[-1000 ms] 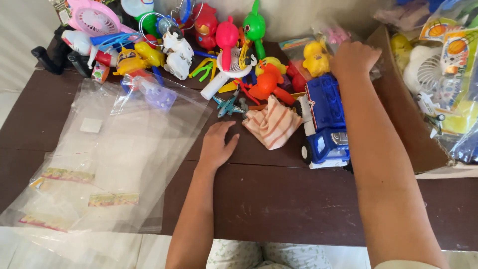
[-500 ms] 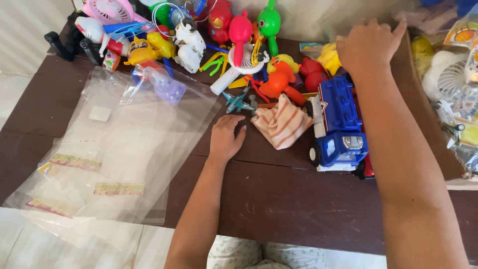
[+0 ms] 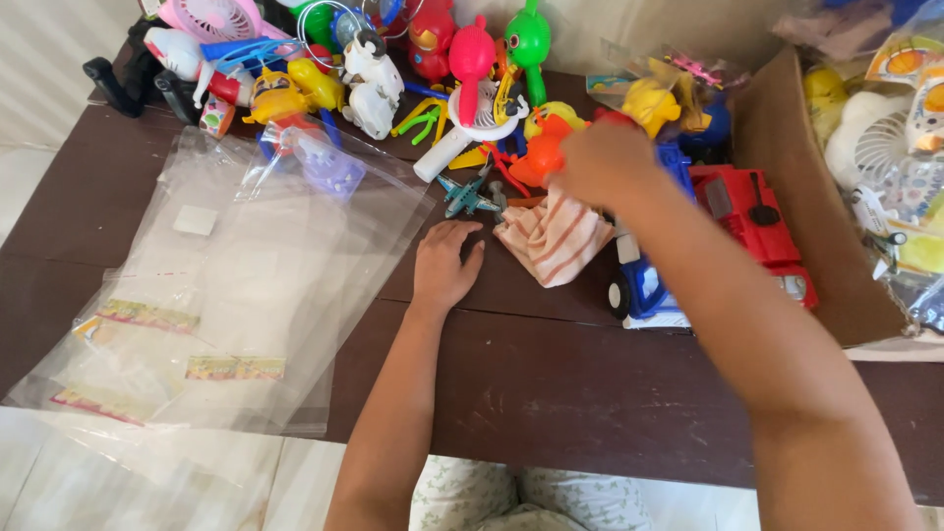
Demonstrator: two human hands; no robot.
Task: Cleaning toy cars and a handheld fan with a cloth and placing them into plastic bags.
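Note:
My left hand (image 3: 447,265) lies flat on the dark wooden table (image 3: 551,393), palm down, holding nothing, just right of a spread of clear plastic bags (image 3: 246,265). A small teal toy aeroplane (image 3: 464,197) sits just beyond its fingertips. My right hand (image 3: 600,162) is blurred and hovers with curled fingers over the top edge of an orange-and-white striped cloth (image 3: 556,241), next to an orange toy (image 3: 541,157). Whether it grips anything is unclear. My right forearm covers part of a blue toy truck (image 3: 644,285).
A red toy truck (image 3: 757,216) lies beside an open cardboard box (image 3: 806,197) holding white fans and packets. Many plastic toys crowd the far edge: a pink fan (image 3: 211,18), a white figure (image 3: 372,84), a green toy (image 3: 528,34), a yellow duck (image 3: 654,98).
My right hand has come back from the far toys near the box, leftward and nearer, to the striped cloth. My left hand has stayed flat on the table.

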